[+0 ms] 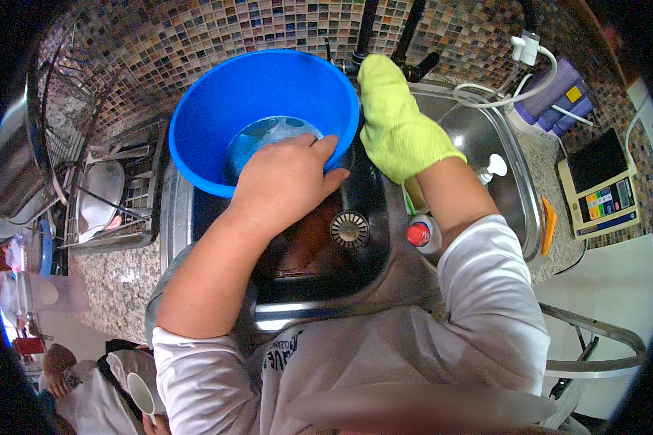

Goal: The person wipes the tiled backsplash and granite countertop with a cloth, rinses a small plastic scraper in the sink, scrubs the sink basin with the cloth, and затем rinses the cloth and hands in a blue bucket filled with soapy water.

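Note:
My left hand (285, 176) grips the near right rim of a blue plastic basin (217, 130), fingers inside the wall and thumb outside. The basin is tilted over the dark sink bowl (305, 255), and some shiny, foamy liquid (275, 133) lies in its bottom. A yellow-green cloth or mitt (397, 133) covers my right hand (386, 103) up to the wrist, so its fingers are hidden. It is beside the basin's right edge, close to the dark tap (353, 65). Below the basin shows a metal drain strainer (350, 229).
A red-capped bottle (422, 234) and a white pump top (492, 167) are under and beside my right arm. To the left stands a dish rack (114, 190). A purple appliance (558, 98) and a cream device (601, 201) sit right. Another person (95, 391) holds a white mug (141, 392).

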The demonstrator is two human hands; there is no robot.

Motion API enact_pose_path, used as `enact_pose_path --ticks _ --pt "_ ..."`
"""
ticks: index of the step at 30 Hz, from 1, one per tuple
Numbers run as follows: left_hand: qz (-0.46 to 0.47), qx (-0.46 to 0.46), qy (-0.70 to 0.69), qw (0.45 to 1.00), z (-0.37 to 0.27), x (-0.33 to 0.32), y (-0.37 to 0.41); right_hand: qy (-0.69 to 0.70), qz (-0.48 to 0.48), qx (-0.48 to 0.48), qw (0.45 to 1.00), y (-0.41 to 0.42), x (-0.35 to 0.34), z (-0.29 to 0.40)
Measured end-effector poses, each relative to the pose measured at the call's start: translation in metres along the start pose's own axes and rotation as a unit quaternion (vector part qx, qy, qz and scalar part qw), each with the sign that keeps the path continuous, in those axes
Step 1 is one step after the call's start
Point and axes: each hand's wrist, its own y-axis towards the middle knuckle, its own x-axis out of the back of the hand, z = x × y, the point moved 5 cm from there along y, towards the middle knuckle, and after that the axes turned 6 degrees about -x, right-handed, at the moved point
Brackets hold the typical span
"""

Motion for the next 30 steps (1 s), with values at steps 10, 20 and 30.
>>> enact_pose_path --ticks 10,20,30 --pt "-0.007 0.006 0.017 1.000 0.005 -0.006 -0.002 0.533 -0.065 -0.018 0.843 -0.021 -0.015 -0.007" --pt "-0.010 0.001 0.029 1.000 0.002 -0.002 0.001 -0.106 0.096 -0.020 0.989 -0.012 0.018 -0.012" --pt "-0.010 -0.003 0.025 1.000 0.003 -0.004 0.000 -0.007 -0.066 -0.090 0.994 -0.028 0.051 -0.014"
